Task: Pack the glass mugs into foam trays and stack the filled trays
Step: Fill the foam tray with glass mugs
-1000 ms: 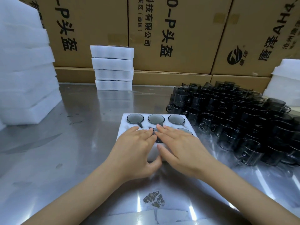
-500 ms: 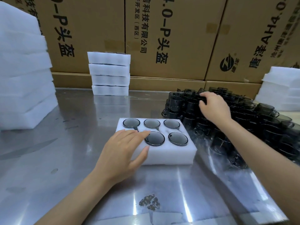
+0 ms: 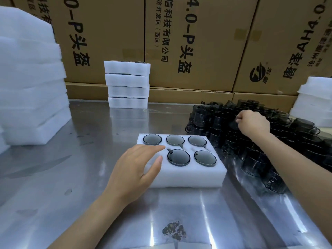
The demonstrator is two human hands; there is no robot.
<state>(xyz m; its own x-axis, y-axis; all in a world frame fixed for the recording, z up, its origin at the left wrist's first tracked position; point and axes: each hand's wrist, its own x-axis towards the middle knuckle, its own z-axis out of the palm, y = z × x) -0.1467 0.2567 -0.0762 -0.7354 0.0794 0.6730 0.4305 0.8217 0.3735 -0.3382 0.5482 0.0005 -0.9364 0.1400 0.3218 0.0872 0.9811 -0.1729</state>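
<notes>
A white foam tray (image 3: 186,177) lies on the steel table in front of me, with several dark glass mugs (image 3: 178,157) seated in its holes. My left hand (image 3: 136,169) rests flat on the tray's near-left part, fingers spread, covering that corner. My right hand (image 3: 251,123) is out over the cluster of loose dark glass mugs (image 3: 255,144) at the right, fingers closed on the rim of one mug (image 3: 233,125) in the pile. A stack of filled foam trays (image 3: 128,85) stands at the back centre.
A tall pile of white foam sheets (image 3: 30,83) fills the left side. More white foam (image 3: 314,101) sits at the far right. Cardboard boxes (image 3: 179,42) wall off the back of the table. The steel table (image 3: 71,177) has a scuffed patch near the front edge.
My right hand left the tray and reached right into the loose mugs, where it closed on one. My left hand stayed on the tray.
</notes>
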